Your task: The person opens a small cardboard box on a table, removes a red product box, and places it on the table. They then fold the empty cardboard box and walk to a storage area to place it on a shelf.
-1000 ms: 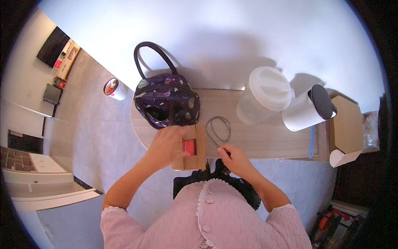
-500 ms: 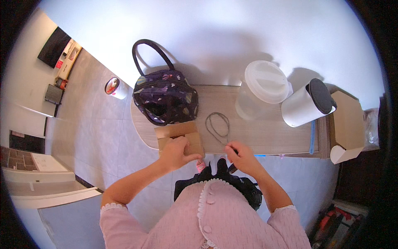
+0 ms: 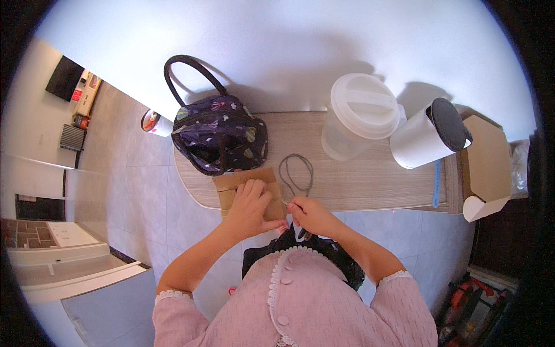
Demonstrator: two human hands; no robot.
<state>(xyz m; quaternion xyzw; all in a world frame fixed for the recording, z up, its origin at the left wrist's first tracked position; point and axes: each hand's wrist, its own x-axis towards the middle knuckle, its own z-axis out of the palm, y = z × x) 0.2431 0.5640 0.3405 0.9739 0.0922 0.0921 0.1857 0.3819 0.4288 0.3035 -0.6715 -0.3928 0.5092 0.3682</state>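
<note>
A small brown cardboard box (image 3: 228, 182) lies at the table's near edge. My left hand (image 3: 248, 205) rests over it, fingers curled across its top and thumb at its near right corner. Close by, my right hand (image 3: 309, 217) is closed around a slim tool, its thin tip (image 3: 284, 202) at the box's right side. The grip mostly hides this tool, so its exact kind is unclear. A looped grey cord (image 3: 311, 176) lies on the table just beyond my right hand, its lower end running toward my fingers.
A dark patterned handbag (image 3: 222, 136) stands behind the box. Toward the right are a lidded translucent pitcher (image 3: 361, 115), a white canister with a black lid (image 3: 425, 139), a blue strip (image 3: 436, 184) and an open carton (image 3: 485, 165). A wall borders the table (image 3: 370, 191).
My right hand has moved left with the tool, bringing its tip to the box. My left hand has shifted its fingers further over the box, which is slightly turned. The view has shifted a little.
</note>
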